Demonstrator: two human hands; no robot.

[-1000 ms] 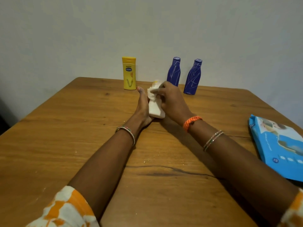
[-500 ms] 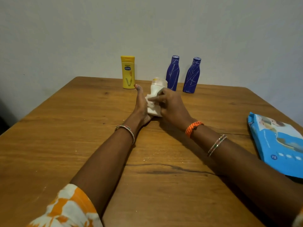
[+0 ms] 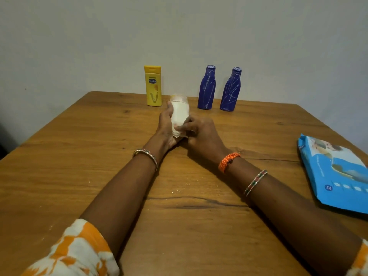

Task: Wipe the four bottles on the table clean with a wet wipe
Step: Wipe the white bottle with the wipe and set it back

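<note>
A white bottle (image 3: 179, 109) stands mid-table. My left hand (image 3: 166, 126) grips its left side. My right hand (image 3: 201, 134) pinches a white wet wipe (image 3: 178, 132) against the bottle's lower part. The wipe covers the base, and the bottle's cap end shows above my fingers. A yellow lotion bottle (image 3: 153, 86) stands upright at the table's back edge. Two dark blue bottles (image 3: 207, 88) (image 3: 231, 90) stand upright to its right, behind my hands.
A blue wet wipe pack (image 3: 336, 174) lies flat at the right edge of the wooden table (image 3: 79, 166). A pale wall rises just behind the row of bottles. Small crumbs dot the wood between my forearms.
My right hand has slid the wipe down from the top of the white bottle to its base, uncovering the cap end. My left hand has kept its hold.
</note>
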